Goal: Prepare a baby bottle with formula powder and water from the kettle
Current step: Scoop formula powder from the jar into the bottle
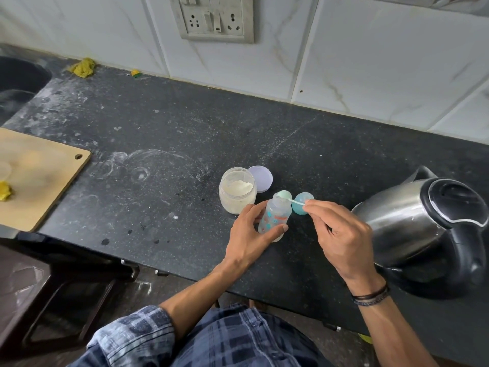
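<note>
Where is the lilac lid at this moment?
In the head view, the lilac lid lies flat on the black counter, right of centre, just behind and right of the open powder jar.

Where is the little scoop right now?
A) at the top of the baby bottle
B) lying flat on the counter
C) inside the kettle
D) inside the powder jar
A: the right hand pinches the scoop by its handle, with its bowl at the open mouth of the baby bottle, which the left hand holds.
</note>
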Demonstrator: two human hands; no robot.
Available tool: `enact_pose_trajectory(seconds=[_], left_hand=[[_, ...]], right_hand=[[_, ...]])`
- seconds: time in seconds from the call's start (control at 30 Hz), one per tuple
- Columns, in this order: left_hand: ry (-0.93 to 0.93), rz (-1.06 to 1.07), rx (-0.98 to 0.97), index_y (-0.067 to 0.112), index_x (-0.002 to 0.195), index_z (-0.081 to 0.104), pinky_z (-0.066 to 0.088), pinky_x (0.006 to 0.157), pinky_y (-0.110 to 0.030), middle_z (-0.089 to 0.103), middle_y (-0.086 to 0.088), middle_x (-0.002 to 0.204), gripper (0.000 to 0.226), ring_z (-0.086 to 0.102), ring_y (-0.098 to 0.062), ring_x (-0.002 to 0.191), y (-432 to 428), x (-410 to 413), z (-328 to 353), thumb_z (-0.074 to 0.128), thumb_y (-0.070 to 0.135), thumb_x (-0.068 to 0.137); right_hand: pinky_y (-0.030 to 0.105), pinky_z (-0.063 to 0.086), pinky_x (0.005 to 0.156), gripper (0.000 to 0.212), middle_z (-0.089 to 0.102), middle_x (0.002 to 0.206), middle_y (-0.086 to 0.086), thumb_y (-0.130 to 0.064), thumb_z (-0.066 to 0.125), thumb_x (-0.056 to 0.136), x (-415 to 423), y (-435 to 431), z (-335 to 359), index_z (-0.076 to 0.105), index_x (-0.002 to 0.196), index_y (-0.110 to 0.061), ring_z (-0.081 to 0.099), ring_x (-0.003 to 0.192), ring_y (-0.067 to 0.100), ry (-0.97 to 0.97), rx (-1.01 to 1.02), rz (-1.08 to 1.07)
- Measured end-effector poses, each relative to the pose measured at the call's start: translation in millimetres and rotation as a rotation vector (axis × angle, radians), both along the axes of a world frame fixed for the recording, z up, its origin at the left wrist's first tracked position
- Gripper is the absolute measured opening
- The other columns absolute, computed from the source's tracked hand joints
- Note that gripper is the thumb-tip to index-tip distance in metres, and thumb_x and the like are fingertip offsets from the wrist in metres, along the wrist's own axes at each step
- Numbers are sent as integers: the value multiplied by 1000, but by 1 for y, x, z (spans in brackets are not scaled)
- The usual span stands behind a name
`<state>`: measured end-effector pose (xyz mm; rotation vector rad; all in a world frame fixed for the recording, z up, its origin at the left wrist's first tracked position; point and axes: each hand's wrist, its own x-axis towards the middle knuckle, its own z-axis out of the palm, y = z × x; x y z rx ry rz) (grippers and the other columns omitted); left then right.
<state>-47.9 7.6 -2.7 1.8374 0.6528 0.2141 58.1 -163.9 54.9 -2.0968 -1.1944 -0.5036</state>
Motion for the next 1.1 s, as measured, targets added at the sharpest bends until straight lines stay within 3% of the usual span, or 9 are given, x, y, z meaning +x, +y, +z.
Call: enact_pose_trajectory(seconds=[0.47, 0.63, 0.83, 1.0, 1.1], left_hand=[[-30, 0, 9, 38, 135, 60, 53, 96, -25, 62, 18, 119, 62, 62, 0, 109, 2, 0, -3, 79, 54, 77], [-32, -9, 11, 35, 138, 59, 54, 98, -29, 61, 17, 123, 67, 62, -4, 113, 1, 0, -6, 79, 55, 78], [-14, -15, 16, 40, 134, 56, 45, 89, -8, 57, 24, 118, 60, 56, 13, 109, 1, -2, -6, 80, 54, 81], [-24, -18, 20, 32, 140, 58, 49, 97, -16, 60, 15, 127, 65, 60, -2, 114, 0, -2, -6, 82, 50, 82], [-16, -23, 20, 33, 139, 56, 45, 94, -10, 60, 15, 127, 64, 59, 3, 111, 1, -1, -6, 82, 50, 83]], right_hand=[[38, 63, 79, 12, 79, 108, 8, 3, 74, 94, -1, 0, -2, 81, 104, -1, 77, 91, 25, 19, 70, -12], [41, 65, 74, 19, 80, 107, 10, 9, 80, 86, -5, 0, -5, 81, 103, -1, 78, 89, 26, 22, 7, -6], [42, 64, 78, 14, 79, 109, 8, 7, 76, 92, -1, -6, -5, 81, 102, -1, 78, 91, 25, 21, 100, -30], [40, 65, 77, 18, 80, 108, 11, 7, 80, 87, -4, -6, -8, 81, 103, 0, 78, 91, 25, -18, 14, -5], [31, 62, 86, 14, 79, 110, 10, 3, 75, 94, -3, -9, -7, 81, 106, -1, 77, 96, 20, -40, 84, -10]])
